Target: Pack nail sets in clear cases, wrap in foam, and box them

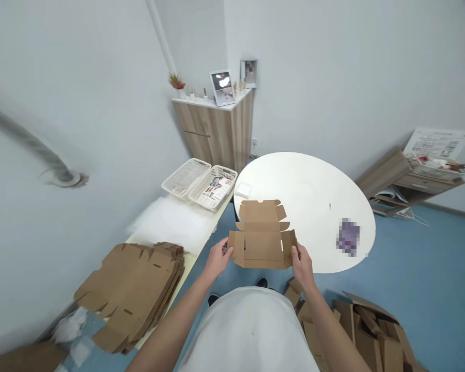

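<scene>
**Unfolded brown cardboard box blank [262, 245] held between left hand [218, 257] and right hand [303, 264]**

At the lower left of the frame, a tall stack of flat brown cardboard box blanks [129, 281] lies on a long pale-yellow surface [191, 260], its slotted flaps jutting past the edges. Just above the stack in the frame is a pile of translucent white sheets [165, 222]. Beyond it, two white plastic baskets with perforated walls sit side by side; the right-hand basket [227, 169] contains printed papers.

Near the centre, the left hand's fingers are closed on the left side flap of the unfolded blank, thumb on top. The blank spreads between the hands at the middle of the frame, its tabbed end pointing up the frame and its side flaps tilted slightly upward. The right hand's fingers grip the opposite side flap in the same way.

The blank's far end overlaps the round white surface [306, 191] in view; whether they touch cannot be told. A small white square item [243, 190] lies near that surface's left edge, and a pixelated purple item [349, 236] towards its right. At the lower right, brown cardboard boxes [391, 354] crowd together on the blue floor [430, 268].
</scene>
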`<state>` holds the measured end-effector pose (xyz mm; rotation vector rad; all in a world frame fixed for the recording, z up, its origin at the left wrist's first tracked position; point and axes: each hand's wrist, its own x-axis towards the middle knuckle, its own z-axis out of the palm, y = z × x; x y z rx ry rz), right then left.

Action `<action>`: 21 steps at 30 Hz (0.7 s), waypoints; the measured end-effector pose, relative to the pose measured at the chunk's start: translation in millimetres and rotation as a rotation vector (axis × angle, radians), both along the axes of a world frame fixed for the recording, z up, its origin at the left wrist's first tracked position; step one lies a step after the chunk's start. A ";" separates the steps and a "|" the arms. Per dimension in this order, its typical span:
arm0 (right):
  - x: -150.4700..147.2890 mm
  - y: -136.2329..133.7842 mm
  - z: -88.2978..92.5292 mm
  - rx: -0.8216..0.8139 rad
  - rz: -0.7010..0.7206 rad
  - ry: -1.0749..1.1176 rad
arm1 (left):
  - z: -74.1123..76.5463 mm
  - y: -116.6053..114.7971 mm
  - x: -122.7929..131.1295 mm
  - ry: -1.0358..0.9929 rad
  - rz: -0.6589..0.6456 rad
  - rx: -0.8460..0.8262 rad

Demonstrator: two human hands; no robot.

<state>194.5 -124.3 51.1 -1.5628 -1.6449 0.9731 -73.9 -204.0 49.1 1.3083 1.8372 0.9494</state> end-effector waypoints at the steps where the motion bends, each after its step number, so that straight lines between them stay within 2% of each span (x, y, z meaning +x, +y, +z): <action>1: 12.6 4.2 -3.0 -0.008 -0.027 -0.016 | 0.0 11.0 10.4 0.009 -0.018 0.007; 5: 54.1 15.6 -16.1 -0.099 -0.096 -0.018 | -6.1 45.9 44.3 0.040 -0.049 0.011; 10: 84.8 10.3 -32.2 -0.219 -0.102 0.012 | -18.9 74.6 67.9 0.075 -0.122 -0.070; 16: 88.7 -5.6 -49.4 -0.274 -0.232 0.094 | -35.3 104.4 78.9 0.081 -0.167 -0.141; 21: 76.4 -1.8 -58.3 -0.273 -0.281 0.147 | -47.0 129.4 74.8 0.058 -0.188 -0.176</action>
